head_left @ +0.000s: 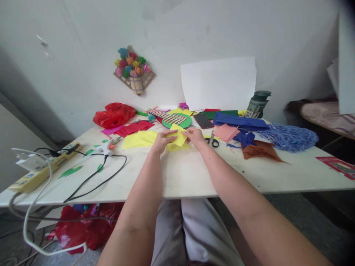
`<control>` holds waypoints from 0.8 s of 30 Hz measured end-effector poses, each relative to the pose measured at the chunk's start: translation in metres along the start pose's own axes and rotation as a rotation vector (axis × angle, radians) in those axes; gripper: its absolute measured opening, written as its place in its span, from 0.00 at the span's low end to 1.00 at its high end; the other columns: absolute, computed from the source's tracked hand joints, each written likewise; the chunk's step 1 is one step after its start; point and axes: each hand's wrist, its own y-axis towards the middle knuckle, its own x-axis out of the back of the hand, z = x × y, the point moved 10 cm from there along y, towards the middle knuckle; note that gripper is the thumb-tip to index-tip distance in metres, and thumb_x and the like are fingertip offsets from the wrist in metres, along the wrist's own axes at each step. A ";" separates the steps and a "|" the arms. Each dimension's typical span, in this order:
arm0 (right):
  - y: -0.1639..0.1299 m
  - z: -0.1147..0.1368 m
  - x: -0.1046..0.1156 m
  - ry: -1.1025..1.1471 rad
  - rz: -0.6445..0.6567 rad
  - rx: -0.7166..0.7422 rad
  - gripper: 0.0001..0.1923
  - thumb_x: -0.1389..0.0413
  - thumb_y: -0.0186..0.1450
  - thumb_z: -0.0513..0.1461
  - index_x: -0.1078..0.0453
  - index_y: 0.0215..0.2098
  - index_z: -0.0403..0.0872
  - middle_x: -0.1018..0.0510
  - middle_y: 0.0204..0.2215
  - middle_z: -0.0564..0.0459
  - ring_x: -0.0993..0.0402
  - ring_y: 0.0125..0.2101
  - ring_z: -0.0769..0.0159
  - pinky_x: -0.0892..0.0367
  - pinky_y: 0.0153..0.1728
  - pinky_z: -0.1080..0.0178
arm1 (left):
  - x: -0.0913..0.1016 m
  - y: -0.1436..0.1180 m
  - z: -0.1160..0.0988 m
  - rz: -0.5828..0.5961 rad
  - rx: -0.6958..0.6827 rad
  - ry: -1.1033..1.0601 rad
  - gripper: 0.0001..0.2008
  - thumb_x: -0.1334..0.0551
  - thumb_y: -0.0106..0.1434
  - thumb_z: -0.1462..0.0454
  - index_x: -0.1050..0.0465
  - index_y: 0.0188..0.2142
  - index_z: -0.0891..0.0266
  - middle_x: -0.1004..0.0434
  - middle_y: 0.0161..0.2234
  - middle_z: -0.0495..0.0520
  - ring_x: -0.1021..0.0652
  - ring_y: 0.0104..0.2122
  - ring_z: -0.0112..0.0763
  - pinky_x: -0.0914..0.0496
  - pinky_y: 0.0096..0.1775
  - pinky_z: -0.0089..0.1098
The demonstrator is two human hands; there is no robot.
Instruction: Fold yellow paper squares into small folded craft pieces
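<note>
At frame centre, over the tabletop (pixel 188 177): left hand (pixel 161 142) and right hand (pixel 195 136), fingers pinching 1 yellow paper square (pixel 179 137), scissors (pixel 213 141) beside.

**A home craft corner**

A plain white table (pixel 194 173) stands against a bare wall in what looks like a room of a home: a bed (pixel 327 116) sits at the right. Coloured paper sheets (pixel 138 139), scissors (pixel 213 141), a glue gun (pixel 107 147) and a power strip (pixel 41 168) cover the table. A paper flower decoration (pixel 133 70) hangs on the wall.
</note>
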 end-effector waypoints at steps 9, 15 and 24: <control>-0.003 0.002 -0.003 -0.044 0.008 0.000 0.12 0.41 0.46 0.43 0.36 0.20 0.44 0.32 0.12 0.57 0.36 0.12 0.73 0.41 0.11 0.71 | 0.004 0.000 0.007 -0.022 0.063 0.064 0.20 0.33 0.39 0.60 0.25 0.33 0.67 0.24 0.28 0.56 0.26 0.27 0.31 0.32 0.33 0.32; -0.002 -0.001 -0.003 -0.044 0.018 0.000 0.11 0.41 0.47 0.43 0.37 0.20 0.44 0.32 0.12 0.57 0.36 0.12 0.73 0.41 0.11 0.71 | 0.004 0.001 0.008 -0.017 0.046 0.069 0.20 0.33 0.40 0.60 0.26 0.35 0.67 0.24 0.27 0.56 0.26 0.26 0.30 0.32 0.33 0.31; -0.002 -0.002 -0.008 -0.032 0.049 -0.010 0.13 0.41 0.47 0.44 0.35 0.23 0.43 0.31 0.12 0.56 0.35 0.12 0.72 0.41 0.11 0.71 | 0.009 0.005 0.012 -0.076 0.030 0.033 0.19 0.32 0.37 0.61 0.26 0.31 0.67 0.25 0.24 0.54 0.26 0.25 0.29 0.32 0.30 0.30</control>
